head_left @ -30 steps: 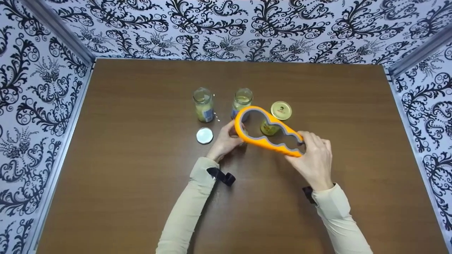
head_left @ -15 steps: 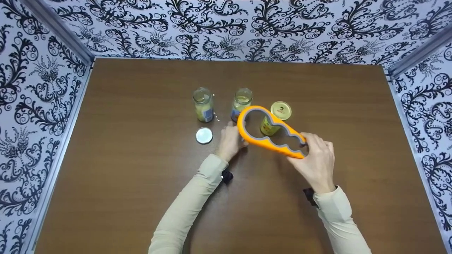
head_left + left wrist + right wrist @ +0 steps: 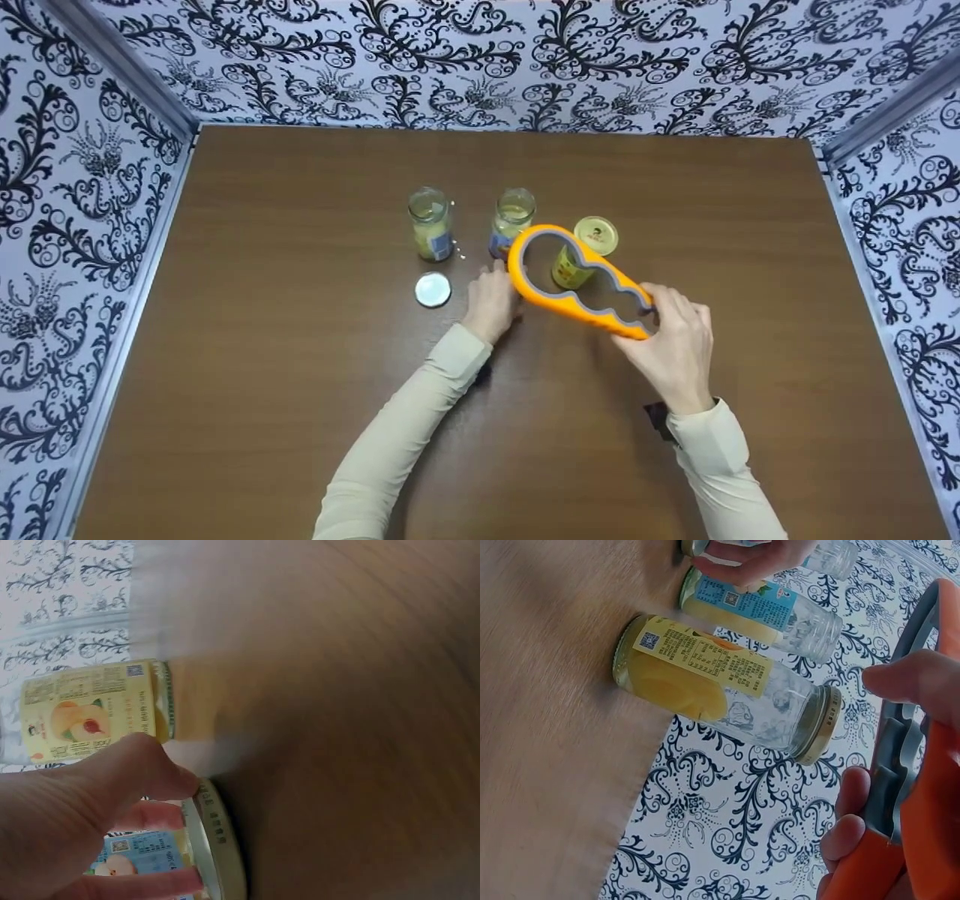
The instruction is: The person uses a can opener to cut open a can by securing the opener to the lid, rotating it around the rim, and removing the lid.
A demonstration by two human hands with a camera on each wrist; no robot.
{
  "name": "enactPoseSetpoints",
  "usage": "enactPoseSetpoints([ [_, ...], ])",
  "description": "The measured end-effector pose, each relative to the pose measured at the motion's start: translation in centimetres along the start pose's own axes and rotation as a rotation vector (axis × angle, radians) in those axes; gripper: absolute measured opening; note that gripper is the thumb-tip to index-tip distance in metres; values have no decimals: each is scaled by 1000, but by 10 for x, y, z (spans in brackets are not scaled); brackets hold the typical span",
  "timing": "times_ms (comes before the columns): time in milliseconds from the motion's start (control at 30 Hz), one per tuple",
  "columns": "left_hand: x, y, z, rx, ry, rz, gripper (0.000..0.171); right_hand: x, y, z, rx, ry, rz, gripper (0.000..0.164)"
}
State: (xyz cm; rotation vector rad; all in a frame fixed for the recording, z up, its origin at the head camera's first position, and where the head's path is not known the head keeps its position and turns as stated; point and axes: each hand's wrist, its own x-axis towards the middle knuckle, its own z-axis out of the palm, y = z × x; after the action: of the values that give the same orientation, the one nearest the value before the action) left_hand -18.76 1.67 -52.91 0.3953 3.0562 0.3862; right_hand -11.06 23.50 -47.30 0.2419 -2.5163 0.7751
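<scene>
In the head view my left hand (image 3: pixel 491 304) is low over the table, just in front of an open blue-labelled jar (image 3: pixel 513 214). Its thumb and fingers pinch a gold jar lid (image 3: pixel 217 840) by the rim, the lid close to the tabletop in the left wrist view. My right hand (image 3: pixel 675 345) grips the handle end of an orange jar opener (image 3: pixel 559 302) with a grey scalloped lining. The opener is held up and overlaps a yellow-labelled jar (image 3: pixel 712 690) in the head view. That jar stands upright with a gold lid (image 3: pixel 825 725) on it and fruit inside.
Another open jar (image 3: pixel 431 225) stands at the left of the row, with a few white specks (image 3: pixel 460 253) beside it. A silvery white lid (image 3: pixel 433 289) lies in front of it on the brown table (image 3: pixel 300 337). Patterned walls (image 3: pixel 480 67) enclose the back and sides.
My left hand has turned and shifted slightly right, so its back now faces up and hides the lid from the head view. The right hand and jar opener have drifted slightly right.
</scene>
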Motion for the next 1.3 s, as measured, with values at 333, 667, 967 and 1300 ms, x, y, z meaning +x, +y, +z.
enactPoseSetpoints([
  [333,-2,6,6,-3,93,15,20,0,2,0,14,4,23,52],
  [667,-2,10,-5,50,112,67,30,0,3,-2,22,11,59,50],
  [967,4,19,-15,-45,133,86,25,2,7,-9,20,19,87,52],
  [1300,23,27,-3,-364,115,110,51,3,13,-15,34,37,149,46],
])
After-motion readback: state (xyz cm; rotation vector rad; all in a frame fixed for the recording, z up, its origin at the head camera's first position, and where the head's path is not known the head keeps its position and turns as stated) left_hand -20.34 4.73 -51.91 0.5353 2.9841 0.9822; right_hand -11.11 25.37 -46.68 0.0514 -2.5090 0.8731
